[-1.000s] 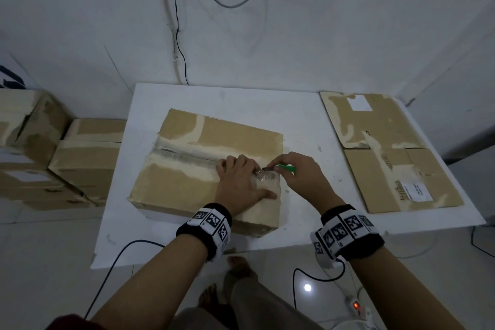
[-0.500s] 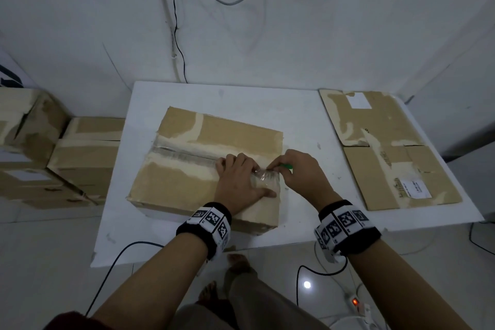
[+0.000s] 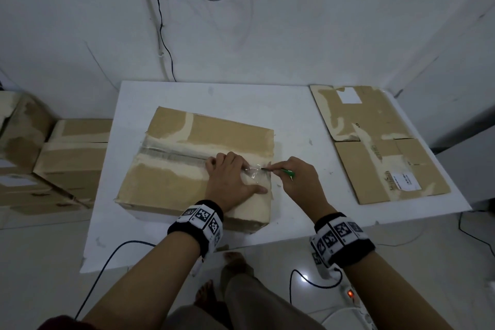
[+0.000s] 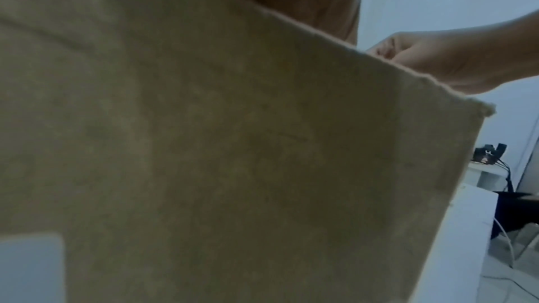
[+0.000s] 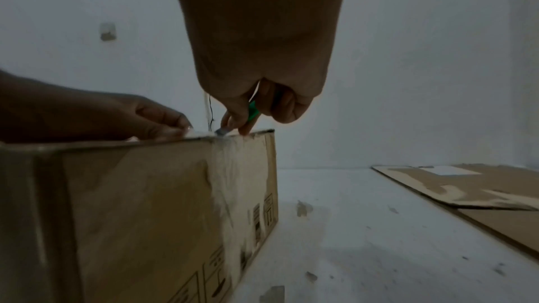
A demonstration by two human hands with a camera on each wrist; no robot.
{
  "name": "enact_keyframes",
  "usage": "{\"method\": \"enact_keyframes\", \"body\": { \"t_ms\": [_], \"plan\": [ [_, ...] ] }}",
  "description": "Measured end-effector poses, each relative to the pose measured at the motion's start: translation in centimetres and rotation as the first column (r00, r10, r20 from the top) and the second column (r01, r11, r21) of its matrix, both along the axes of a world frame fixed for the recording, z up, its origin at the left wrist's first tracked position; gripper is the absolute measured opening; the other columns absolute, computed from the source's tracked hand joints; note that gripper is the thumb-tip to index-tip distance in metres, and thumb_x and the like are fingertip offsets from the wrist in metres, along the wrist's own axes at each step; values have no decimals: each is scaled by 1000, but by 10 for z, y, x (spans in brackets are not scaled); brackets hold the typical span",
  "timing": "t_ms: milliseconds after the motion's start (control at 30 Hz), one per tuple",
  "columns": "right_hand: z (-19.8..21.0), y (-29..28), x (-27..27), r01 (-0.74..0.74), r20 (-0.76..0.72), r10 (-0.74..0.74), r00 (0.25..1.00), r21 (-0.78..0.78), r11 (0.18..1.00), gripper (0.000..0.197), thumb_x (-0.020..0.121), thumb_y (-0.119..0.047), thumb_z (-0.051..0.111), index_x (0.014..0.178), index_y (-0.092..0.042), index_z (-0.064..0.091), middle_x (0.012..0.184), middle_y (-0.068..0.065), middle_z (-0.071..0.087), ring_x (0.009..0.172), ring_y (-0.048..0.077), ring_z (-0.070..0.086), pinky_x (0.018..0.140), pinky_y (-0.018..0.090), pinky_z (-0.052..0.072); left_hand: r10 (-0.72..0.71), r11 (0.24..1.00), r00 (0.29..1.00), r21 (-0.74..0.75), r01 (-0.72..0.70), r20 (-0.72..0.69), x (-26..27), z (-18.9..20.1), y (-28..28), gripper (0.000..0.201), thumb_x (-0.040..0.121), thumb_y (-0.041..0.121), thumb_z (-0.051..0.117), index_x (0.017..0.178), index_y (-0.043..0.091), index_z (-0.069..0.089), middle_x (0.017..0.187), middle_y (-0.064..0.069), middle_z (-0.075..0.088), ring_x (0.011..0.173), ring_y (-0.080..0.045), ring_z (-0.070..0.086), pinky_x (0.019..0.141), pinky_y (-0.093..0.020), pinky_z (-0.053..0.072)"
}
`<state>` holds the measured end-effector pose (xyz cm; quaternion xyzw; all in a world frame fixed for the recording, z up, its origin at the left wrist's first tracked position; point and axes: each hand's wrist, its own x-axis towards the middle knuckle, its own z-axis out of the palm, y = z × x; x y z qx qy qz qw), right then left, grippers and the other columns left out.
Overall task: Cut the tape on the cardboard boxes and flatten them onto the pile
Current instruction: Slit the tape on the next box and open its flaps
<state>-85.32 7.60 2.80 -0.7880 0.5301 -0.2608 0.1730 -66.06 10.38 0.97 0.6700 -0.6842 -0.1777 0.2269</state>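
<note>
Nearest the person, a dark cable [image 3: 107, 262] hangs off the near edge of the white counter [image 3: 187, 94], and a power strip [image 3: 351, 295] with a lit red switch lies on the floor by their feet.

On the counter sits the box [image 3: 171, 185], closed, with clear tape [image 3: 174, 154] running along its top seam from the left edge to the right.

The left hand [image 3: 231, 179] lies palm down on the box top at the right end of the seam. Its grip is slack: fingers straight and spread across the tape, thumb stretched along the cardboard toward the right edge. From the right wrist, its fingertips [image 5: 175, 131] press on a crumpled bit of tape at the box's top edge.

Just beside it, the right hand [image 3: 297, 177] has its grip closed around a green cutter [image 3: 288, 173], fingers curled round the handle. The small blade [image 5: 220, 132] points left and touches the tape right at the top right edge of the box, close to the left fingertips.

Farther right on the counter, well apart from the box, lies the pile [image 3: 380, 142]: flattened cardboard with a white label on it.

To the left, off the counter, more taped boxes [image 3: 61, 163] are stacked on the floor.

Behind, cables [image 3: 160, 35] hang down the white wall.
</note>
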Motion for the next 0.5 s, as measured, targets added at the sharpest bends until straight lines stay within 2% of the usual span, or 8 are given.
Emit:
{"method": "enact_keyframes", "body": {
  "t_ms": [67, 133, 200, 267, 333, 400, 500],
  "plan": [
    [-2, -2, 6, 23, -10, -23, 1000, 12, 1000, 19, 88, -8, 68, 95, -23, 78, 81, -8, 64, 75, 4, 58, 67, 3, 38, -8, 1000, 1000, -10, 8, 2, 1, -1, -1, 68, 52, 80, 65, 92, 27, 53, 97, 12, 44, 98, -15, 36, 88, -35, 20],
    [-5, -6, 10, 24, -20, -23, 1000, 34, 999, 20, 88, -8, 68, 95, -24, 78, 83, -5, 66, 76, 7, 60, 67, 6, 39, -7, 1000, 1000, -12, 7, 5, 1, -2, -1, 71, 48, 85, 57, 91, 27, 53, 95, 13, 43, 97, -14, 36, 87, -35, 20],
    [-6, -3, 5, 15, 11, -15, 1000, 24, 1000, 19, 89, -9, 68, 97, -24, 78, 82, -6, 66, 76, 6, 60, 67, 7, 41, -10, 1000, 1000, -11, 10, 6, 0, -3, -2, 72, 48, 86, 56, 91, 28, 54, 96, 14, 45, 98, -13, 37, 87, -35, 20],
    [-5, 1, -3, 10, 30, -10, 1000, -12, 1000, 20, 88, -9, 70, 98, -25, 78, 79, -12, 62, 73, 0, 56, 67, 5, 42, -16, 1000, 1000, -7, 16, 13, 0, -3, -3, 71, 50, 84, 59, 92, 28, 54, 97, 13, 46, 99, -13, 37, 88, -35, 20],
    [-5, 2, -4, 21, 24, -21, 1000, -26, 999, 20, 88, -9, 70, 97, -25, 78, 80, -11, 64, 74, -2, 54, 67, 4, 41, -19, 1000, 1000, -16, 19, 15, 0, -3, -3, 73, 49, 87, 53, 91, 28, 53, 98, 13, 46, 98, -13, 37, 87, -35, 21],
    [-7, -2, 2, 44, 31, -43, 999, -9, 999, 19, 88, -10, 70, 97, -25, 78, 83, -8, 68, 76, 0, 57, 69, 3, 41, -28, 999, 999, -42, 29, 21, 1, -4, -2, 72, 49, 87, 50, 90, 28, 52, 97, 13, 45, 95, -13, 36, 86, -36, 21],
    [-10, 0, 4, 65, 100, -71, 992, 64, 996, 19, 87, -8, 70, 96, -23, 78, 88, -11, 69, 83, 3, 63, 75, 4, 43, -35, 998, 999, -42, 36, 21, 2, -3, -2, 71, 49, 87, 50, 90, 29, 50, 95, 15, 43, 93, -12, 34, 84, -34, 20]
  ]
}}
